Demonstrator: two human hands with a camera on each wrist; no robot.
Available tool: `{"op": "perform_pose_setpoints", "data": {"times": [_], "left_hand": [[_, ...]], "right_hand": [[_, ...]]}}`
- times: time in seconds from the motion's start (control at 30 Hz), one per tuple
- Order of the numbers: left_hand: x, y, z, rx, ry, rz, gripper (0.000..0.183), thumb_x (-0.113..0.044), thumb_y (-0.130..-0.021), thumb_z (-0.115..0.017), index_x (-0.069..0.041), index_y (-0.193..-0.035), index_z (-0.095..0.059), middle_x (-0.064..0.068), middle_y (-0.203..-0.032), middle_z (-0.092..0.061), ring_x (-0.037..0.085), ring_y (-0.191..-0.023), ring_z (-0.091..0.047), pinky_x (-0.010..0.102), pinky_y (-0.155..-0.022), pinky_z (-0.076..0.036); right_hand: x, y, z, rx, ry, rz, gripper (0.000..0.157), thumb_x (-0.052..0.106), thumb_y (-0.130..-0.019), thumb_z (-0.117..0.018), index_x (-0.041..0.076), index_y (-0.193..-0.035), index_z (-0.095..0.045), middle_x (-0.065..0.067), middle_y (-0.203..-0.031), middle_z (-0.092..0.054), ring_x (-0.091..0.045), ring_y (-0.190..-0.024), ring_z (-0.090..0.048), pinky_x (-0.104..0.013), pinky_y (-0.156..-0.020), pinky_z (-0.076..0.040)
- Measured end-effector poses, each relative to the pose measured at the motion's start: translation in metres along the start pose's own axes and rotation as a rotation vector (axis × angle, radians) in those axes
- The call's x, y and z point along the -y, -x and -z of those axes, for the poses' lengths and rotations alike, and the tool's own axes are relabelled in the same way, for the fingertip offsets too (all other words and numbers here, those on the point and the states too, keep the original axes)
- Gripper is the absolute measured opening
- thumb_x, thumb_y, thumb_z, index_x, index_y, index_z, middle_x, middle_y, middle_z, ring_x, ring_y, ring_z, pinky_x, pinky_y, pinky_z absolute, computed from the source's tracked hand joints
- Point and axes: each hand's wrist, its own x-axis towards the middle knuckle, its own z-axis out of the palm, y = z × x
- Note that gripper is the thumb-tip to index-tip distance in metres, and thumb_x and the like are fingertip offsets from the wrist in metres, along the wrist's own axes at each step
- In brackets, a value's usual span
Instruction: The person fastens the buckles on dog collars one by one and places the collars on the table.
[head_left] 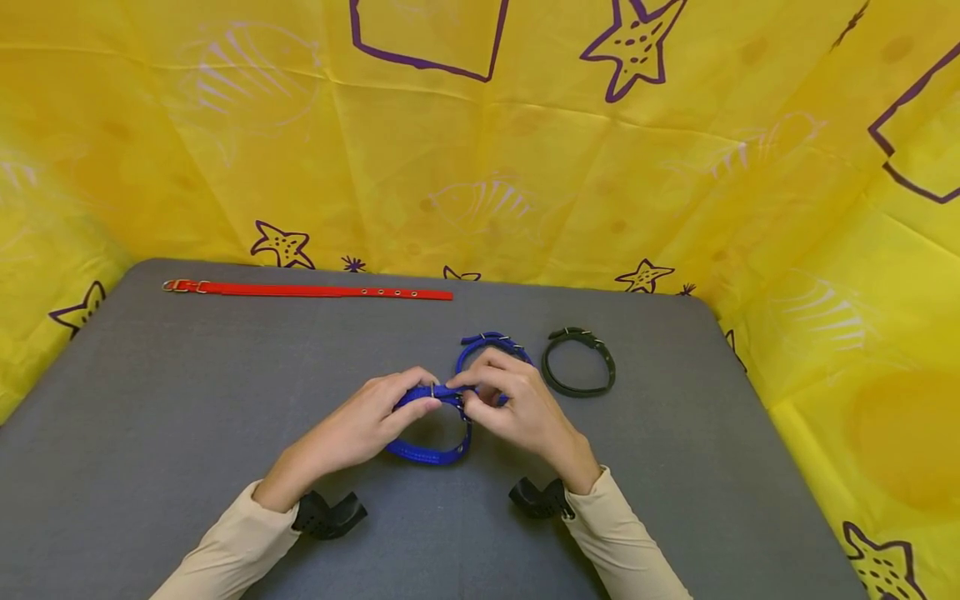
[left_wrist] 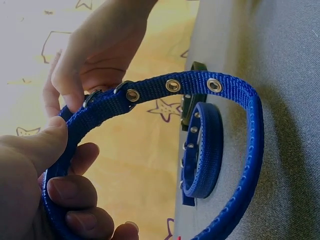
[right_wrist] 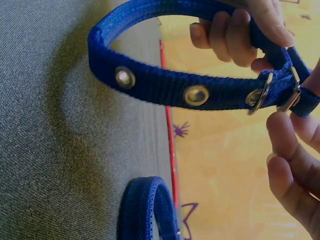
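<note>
A blue collar (head_left: 427, 455) with metal eyelets is bent into a loop and held up between both hands. My left hand (head_left: 367, 417) grips its band, the thumb on one face and the fingers curled on the other, as the left wrist view shows. At the metal buckle (right_wrist: 294, 92) my right hand (head_left: 517, 404) pinches the collar with thumb and fingers. The strap runs through the buckle, and its short end is partly hidden by the right fingers. Just behind the right hand lies a second blue collar (head_left: 495, 338), looped and partly covered in the head view.
To the right of the second blue collar is a dark green, looped collar (head_left: 579, 391). A red collar (head_left: 300, 291) lies straight along the far edge of the grey table (head_left: 187, 400). Yellow patterned cloth (head_left: 420, 150) hangs behind and at the sides.
</note>
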Motion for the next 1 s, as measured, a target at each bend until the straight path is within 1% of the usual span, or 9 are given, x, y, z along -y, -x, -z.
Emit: {"op": "perform_pose_setpoints", "data": {"times": [0.1,0.2,0.33,0.4,0.53,0.7,0.83,0.93,1.0], "left_hand": [[0.0005,0.0000,0.0000,0.003,-0.003,-0.003,0.017,-0.032,-0.102,-0.055,-0.021,-0.112,-0.063,-0.006,-0.104,-0.069,0.005,-0.091,-0.060,0.028,-0.083,-0.051],[0.0010,0.0000,0.0005,0.007,0.000,-0.002,0.019,-0.033,-0.103,-0.054,-0.021,-0.114,-0.063,-0.004,-0.106,-0.070,0.005,-0.093,-0.061,0.029,-0.085,-0.051],[0.0020,0.0000,0.0013,0.010,0.005,0.014,0.020,-0.035,-0.102,-0.055,-0.021,-0.114,-0.063,-0.005,-0.106,-0.070,0.005,-0.094,-0.062,0.029,-0.085,-0.052],[0.0024,-0.0001,0.0016,0.009,0.011,0.029,0.019,-0.034,-0.102,-0.056,-0.021,-0.113,-0.063,-0.004,-0.103,-0.070,0.006,-0.091,-0.061,0.028,-0.082,-0.051],[0.0026,-0.0008,0.0009,-0.002,0.008,0.040,0.016,-0.033,-0.101,-0.057,-0.021,-0.110,-0.063,-0.003,-0.098,-0.069,0.008,-0.087,-0.059,0.027,-0.079,-0.050],[0.0030,-0.0019,-0.0004,-0.014,-0.001,0.026,0.017,-0.035,-0.101,-0.058,-0.022,-0.110,-0.064,-0.007,-0.103,-0.070,0.005,-0.092,-0.062,0.028,-0.084,-0.051],[0.0048,-0.0022,0.0001,-0.030,0.028,0.042,0.016,-0.033,-0.100,-0.059,-0.021,-0.110,-0.064,-0.003,-0.102,-0.071,0.007,-0.090,-0.061,0.027,-0.082,-0.051],[0.0071,-0.0021,0.0003,-0.056,0.053,0.065,0.015,-0.029,-0.101,-0.059,-0.017,-0.110,-0.060,-0.002,-0.091,-0.065,0.008,-0.081,-0.056,0.025,-0.073,-0.047],[0.0084,-0.0024,-0.0004,-0.072,0.063,0.077,0.014,-0.026,-0.101,-0.058,-0.015,-0.109,-0.057,-0.003,-0.084,-0.058,0.010,-0.075,-0.051,0.024,-0.068,-0.043]], "right_hand": [[0.0007,-0.0004,0.0003,0.005,0.004,0.001,0.024,0.003,-0.084,-0.061,0.014,-0.097,-0.079,0.000,-0.084,-0.061,-0.004,-0.069,-0.058,-0.016,-0.062,-0.050],[0.0016,-0.0008,0.0008,0.009,0.007,0.007,0.024,0.003,-0.084,-0.064,0.014,-0.098,-0.079,0.000,-0.084,-0.061,-0.005,-0.068,-0.058,-0.020,-0.059,-0.050],[0.0011,-0.0014,0.0011,0.023,-0.016,-0.003,0.017,0.004,-0.085,-0.071,0.011,-0.100,-0.078,0.000,-0.085,-0.066,-0.006,-0.067,-0.058,-0.023,-0.058,-0.052],[0.0006,-0.0017,0.0012,0.028,-0.032,-0.026,0.013,0.007,-0.086,-0.075,0.010,-0.098,-0.076,0.000,-0.086,-0.069,-0.005,-0.068,-0.059,-0.022,-0.060,-0.053],[0.0006,-0.0021,0.0006,0.038,-0.057,-0.067,0.010,0.011,-0.085,-0.079,0.010,-0.094,-0.074,-0.001,-0.086,-0.073,-0.005,-0.069,-0.062,-0.021,-0.063,-0.053],[-0.0009,-0.0024,-0.0034,0.041,-0.102,-0.064,0.006,0.011,-0.085,-0.078,0.010,-0.090,-0.075,-0.003,-0.089,-0.075,-0.005,-0.072,-0.064,-0.024,-0.062,-0.055],[-0.0021,-0.0020,-0.0041,0.058,-0.095,-0.100,0.012,0.014,-0.083,-0.081,0.011,-0.093,-0.075,-0.001,-0.090,-0.074,-0.004,-0.072,-0.064,-0.023,-0.064,-0.054],[-0.0030,-0.0014,-0.0036,0.103,-0.073,-0.161,0.022,0.017,-0.081,-0.083,0.012,-0.099,-0.072,0.000,-0.094,-0.073,-0.004,-0.074,-0.066,-0.024,-0.066,-0.055],[-0.0039,-0.0010,-0.0038,0.129,-0.056,-0.191,0.026,0.017,-0.081,-0.083,0.011,-0.102,-0.069,0.000,-0.096,-0.073,-0.006,-0.075,-0.068,-0.026,-0.067,-0.055]]}}
